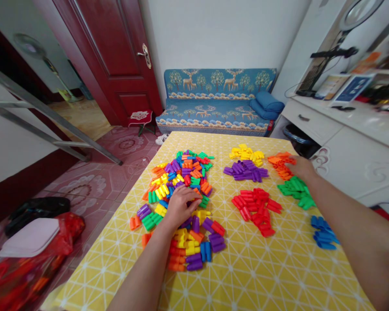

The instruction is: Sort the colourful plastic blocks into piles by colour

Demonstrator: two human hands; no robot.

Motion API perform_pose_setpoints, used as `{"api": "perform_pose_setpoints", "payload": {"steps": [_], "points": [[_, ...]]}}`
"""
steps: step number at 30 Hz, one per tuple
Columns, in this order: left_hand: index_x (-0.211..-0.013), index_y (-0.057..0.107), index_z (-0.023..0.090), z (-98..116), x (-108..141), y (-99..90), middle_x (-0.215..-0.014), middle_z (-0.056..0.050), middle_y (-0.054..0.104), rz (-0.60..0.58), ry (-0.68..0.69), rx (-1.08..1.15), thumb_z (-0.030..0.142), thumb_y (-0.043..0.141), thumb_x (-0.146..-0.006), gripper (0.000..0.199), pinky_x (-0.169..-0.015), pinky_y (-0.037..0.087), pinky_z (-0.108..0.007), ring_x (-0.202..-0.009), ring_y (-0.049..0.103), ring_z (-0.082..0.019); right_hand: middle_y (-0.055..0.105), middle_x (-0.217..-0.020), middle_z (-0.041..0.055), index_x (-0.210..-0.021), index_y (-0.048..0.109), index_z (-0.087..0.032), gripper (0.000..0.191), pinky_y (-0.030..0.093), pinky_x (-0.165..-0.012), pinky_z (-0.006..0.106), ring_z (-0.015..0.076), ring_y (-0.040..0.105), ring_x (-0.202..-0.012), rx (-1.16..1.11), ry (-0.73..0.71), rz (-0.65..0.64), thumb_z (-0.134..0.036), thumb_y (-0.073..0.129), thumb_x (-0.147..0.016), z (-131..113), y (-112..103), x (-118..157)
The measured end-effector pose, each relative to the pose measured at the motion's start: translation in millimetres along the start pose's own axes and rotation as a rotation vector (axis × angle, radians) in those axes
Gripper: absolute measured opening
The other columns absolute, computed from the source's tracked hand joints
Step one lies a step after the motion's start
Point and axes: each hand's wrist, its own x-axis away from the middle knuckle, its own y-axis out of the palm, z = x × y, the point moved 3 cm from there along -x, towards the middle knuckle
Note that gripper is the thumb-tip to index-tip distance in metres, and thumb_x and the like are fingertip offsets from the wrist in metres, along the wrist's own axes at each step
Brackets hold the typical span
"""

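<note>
On the yellow tabletop: small plastic pieces are spread in one mixed heap and six single-colour piles.
Mixed heap: all six colours are mingled at the left; a large share is judged left unseparated.
Single-colour piles: yellow, purple, orange, green, red and blue are grouped at the right; separation by colour is judged well advanced but partial.
Left hand: placed over the heap, fingers bent; whether a piece is gripped cannot be told.
Right hand: set at the orange pile's edge, fingertips partly hidden; whether they are closed on anything cannot be told.
</note>
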Motion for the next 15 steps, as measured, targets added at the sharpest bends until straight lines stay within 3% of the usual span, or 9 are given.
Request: {"api": "perform_pose_setpoints", "payload": {"steps": [3, 7, 10, 12, 15], "points": [[-0.091, 0.071, 0.024, 0.0, 0.1, -0.5, -0.090, -0.004, 0.073, -0.005, -0.005, -0.001, 0.030, 0.060, -0.087, 0.013, -0.092, 0.042, -0.039, -0.086, 0.065, -0.018, 0.065, -0.094, 0.0218, -0.066, 0.062, -0.017, 0.007, 0.039, -0.093, 0.059, 0.0405, 0.056, -0.107, 0.073, 0.011, -0.059, -0.024, 0.062, -0.067, -12.4, 6.1, 4.7], [-0.091, 0.070, 0.024, 0.3, 0.3, -1.0, -0.090, -0.003, 0.072, -0.009, -0.012, -0.004, 0.029, 0.060, -0.088, 0.012, -0.093, 0.041, -0.039, -0.086, 0.065, -0.017, 0.062, -0.116, 0.0194, -0.093, 0.067, -0.012, 0.024, 0.035, -0.104, 0.049, 0.0316, 0.052, -0.119, 0.077, -0.086, -0.055, -0.020, 0.058, -0.072, -58.2, 19.6, 28.2], [-0.090, 0.070, 0.024, 0.9, 0.1, -1.2, -0.089, -0.004, 0.072, -0.013, -0.011, -0.004, 0.030, 0.059, -0.088, 0.013, -0.092, 0.042, -0.040, -0.085, 0.064, -0.018, 0.064, -0.116, 0.0126, -0.100, 0.068, -0.015, 0.027, 0.043, -0.099, 0.040, 0.0242, 0.055, -0.115, -0.079, -0.241, -0.141, -0.023, 0.056, -0.077, -114.3, 39.4, 71.9], [-0.090, 0.070, 0.023, 1.2, 0.1, -1.2, -0.089, -0.004, 0.072, -0.014, -0.012, -0.005, 0.031, 0.058, -0.088, 0.014, -0.093, 0.042, -0.040, -0.085, 0.065, -0.018, 0.064, -0.117, 0.0096, -0.104, 0.068, -0.019, 0.028, 0.047, -0.094, 0.039, 0.0225, 0.058, -0.112, -0.268, -0.382, -0.327, -0.023, 0.055, -0.080, -155.3, 55.9, 113.2], [-0.090, 0.070, 0.023, 2.1, 0.2, -1.7, -0.090, -0.005, 0.072, -0.010, -0.013, -0.009, 0.031, 0.058, -0.089, 0.015, -0.094, 0.041, -0.041, -0.086, 0.065, -0.019, 0.061, -0.124, 0.0081, -0.114, 0.065, -0.023, 0.038, 0.042, -0.102, 0.044, 0.0227, 0.054, -0.118, -0.370, -0.511, -0.537, -0.018, 0.058, -0.077, -203.1, 77.3, 174.0]]}}
